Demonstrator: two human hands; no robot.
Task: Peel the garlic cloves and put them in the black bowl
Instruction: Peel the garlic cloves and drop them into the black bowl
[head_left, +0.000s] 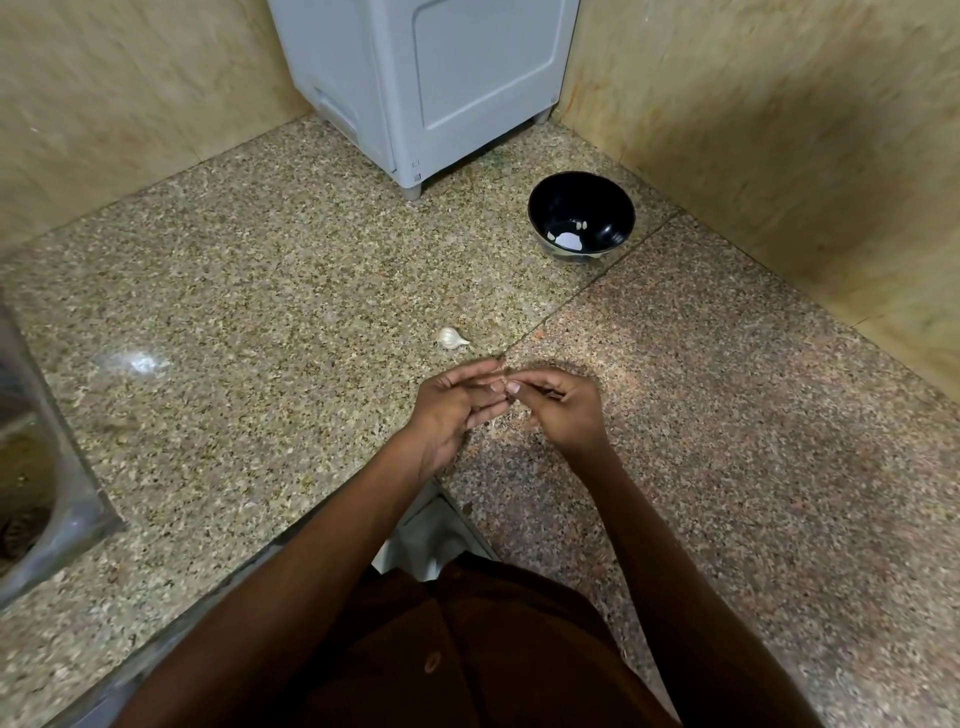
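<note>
- Hands meet above the speckled granite counter (260, 291), close in front of the person; the left hand (452, 410) is turned palm-up with its fingers fairly straight and slightly bent at the tips; the right hand (563, 410) has its fingers curled inward, thumb and forefinger tips drawn together against the left fingers
- whatever sits between the fingertips is too small and blurred to make out, so I cannot tell whether the right hand pinches a clove or skin, or nothing; the left hand seems to grasp nothing
- one unpeeled garlic clove (453, 338) lies on the counter just beyond the hands, apart from them, its pointed end toward the right
- the black bowl (581, 216) stands farther back and to the right, near the corner of the walls; pale spots show at its bottom, but reflections or cloves, I cannot tell
- a grey cabinet (421, 78) stands at the back; the edge of a metal sink (47, 457) shows at the left.
</note>
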